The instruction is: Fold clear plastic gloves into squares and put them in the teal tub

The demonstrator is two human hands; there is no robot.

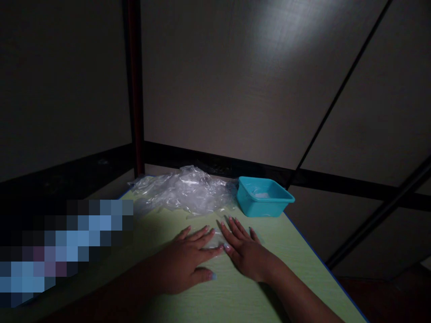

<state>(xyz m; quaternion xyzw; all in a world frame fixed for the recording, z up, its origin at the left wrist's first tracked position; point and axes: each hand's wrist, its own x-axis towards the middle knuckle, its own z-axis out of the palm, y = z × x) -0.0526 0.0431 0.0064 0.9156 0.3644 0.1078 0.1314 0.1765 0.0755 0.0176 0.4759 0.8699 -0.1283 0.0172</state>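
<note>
On a green table (235, 296) in a dim room, we see both of our hands lying flat. At the near left a blurred patch (63, 251) hides whatever is there.

Our left hand (188, 262) rests palm down with its fingers spread wide, gripping nothing. Under its fingertips, running across to the other hand, lies what looks like a flat clear film (213, 243), faint in the low light. It sits at the middle of the table, near us. We judge it very light, soft and slippery, easy to crease. It is probably best lifted by pinching an edge or a corner.

Our right hand (244, 251) lies just beside the left, also flat and spread, its fingertips on the same film.

Farther away sits a crumpled pile (183, 190) of clear plastic, loose and puffed up. Touching its right side is a teal tub (259, 207), open-topped, at the far right edge of the table. Something pale lies in its bottom, and we cannot tell what.
</note>
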